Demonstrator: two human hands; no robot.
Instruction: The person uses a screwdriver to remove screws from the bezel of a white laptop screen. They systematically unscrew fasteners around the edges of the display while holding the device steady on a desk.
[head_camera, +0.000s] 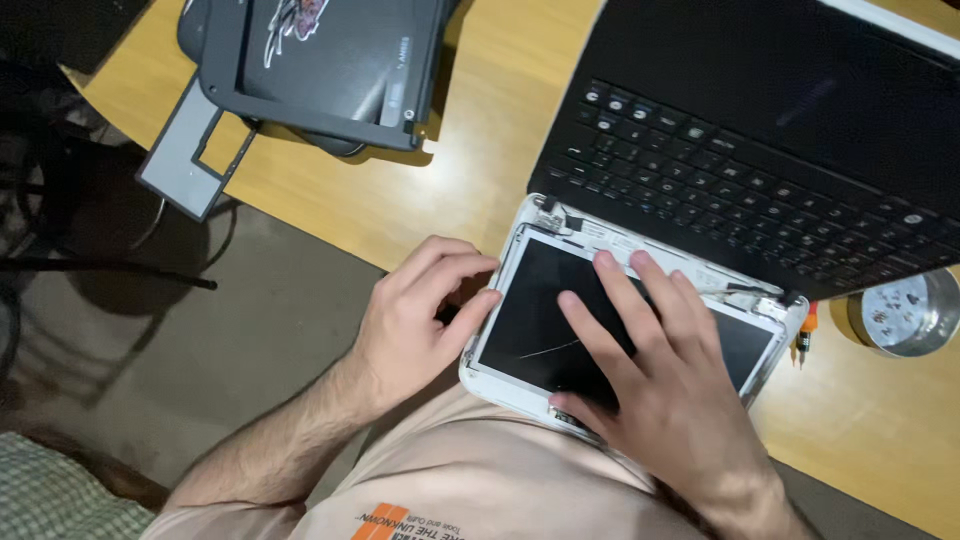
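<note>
I see a dark rectangular screen panel (540, 320) in a white lid frame at six o'clock, a thin pale crack across its lower left. At one o'clock the black laptop's screen (800, 90) lies dark.

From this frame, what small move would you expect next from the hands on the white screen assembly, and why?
Probably a gentle pry by the left hand at the left edge of the white screen lid. Its fingertips already curl around that edge, while the right hand lies flat on the cracked dark panel, steadying it. The bezel looks already off, with hinges exposed by the black laptop.
</note>
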